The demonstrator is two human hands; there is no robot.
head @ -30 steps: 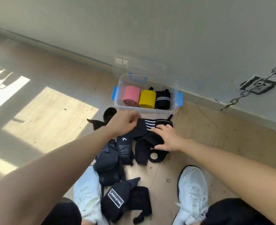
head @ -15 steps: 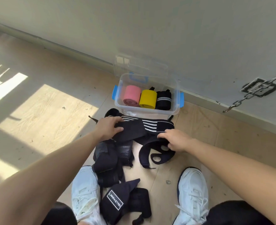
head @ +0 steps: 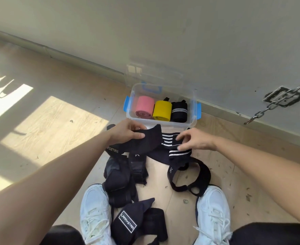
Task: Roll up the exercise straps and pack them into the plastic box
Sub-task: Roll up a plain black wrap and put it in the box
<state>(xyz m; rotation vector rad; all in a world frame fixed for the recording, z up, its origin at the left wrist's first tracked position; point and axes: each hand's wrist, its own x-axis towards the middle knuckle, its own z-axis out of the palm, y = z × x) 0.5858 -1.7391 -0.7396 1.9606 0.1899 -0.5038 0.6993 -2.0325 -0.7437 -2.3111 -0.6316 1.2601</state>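
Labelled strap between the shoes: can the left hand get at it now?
Not right away, probably: the left hand grips the striped strap near the plastic box. The labelled strap itself lies uncovered between the shoes, so a freed hand should reach it.

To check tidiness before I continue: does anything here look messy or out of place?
The three rolls in the plastic box sit neatly side by side. The untidy part is the floor: unrolled black straps lie in a tangled heap between the shoes, one striped strap held by the left hand and right hand.
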